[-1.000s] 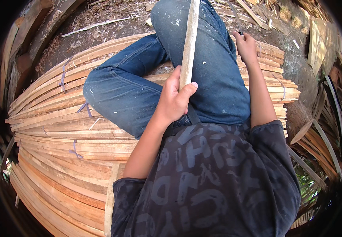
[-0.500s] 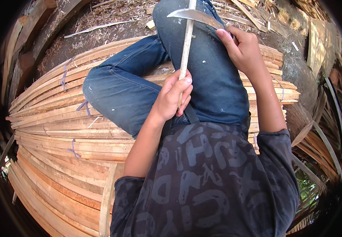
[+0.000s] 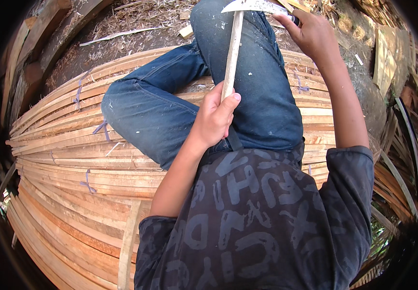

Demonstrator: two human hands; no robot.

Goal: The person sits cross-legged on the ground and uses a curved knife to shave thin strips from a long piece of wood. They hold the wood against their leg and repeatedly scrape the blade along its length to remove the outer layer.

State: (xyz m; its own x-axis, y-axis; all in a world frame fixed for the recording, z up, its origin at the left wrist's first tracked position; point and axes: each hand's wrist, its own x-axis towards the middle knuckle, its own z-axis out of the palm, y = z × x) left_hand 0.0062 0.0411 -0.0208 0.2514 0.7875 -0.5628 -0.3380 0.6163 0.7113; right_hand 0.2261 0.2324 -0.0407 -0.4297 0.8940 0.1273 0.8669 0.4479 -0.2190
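Observation:
My left hand (image 3: 214, 117) is closed around the lower end of a thin pale wooden stick (image 3: 233, 55), just above my lap. The stick points away from me over my jeans-clad thigh. My right hand (image 3: 311, 35), farther off to the right, grips the dark handle of a knife with a curved blade (image 3: 255, 6). The blade crosses the far end of the stick near the top edge of the view, its tip pointing left. Whatever part of the stick lies beyond the blade is out of view.
Under my legs lie long wooden strips (image 3: 73, 179), bundled with purple ties (image 3: 88, 182). Shavings (image 3: 136, 21) litter the ground ahead. Thick timber pieces (image 3: 37, 43) stand at the far left. Dry palm fronds and strips (image 3: 402, 164) are piled along the right.
My right hand and the knife have moved away from me and slightly right along the stick. My left hand stays near my lap, with the stick tilted a little more to the right.

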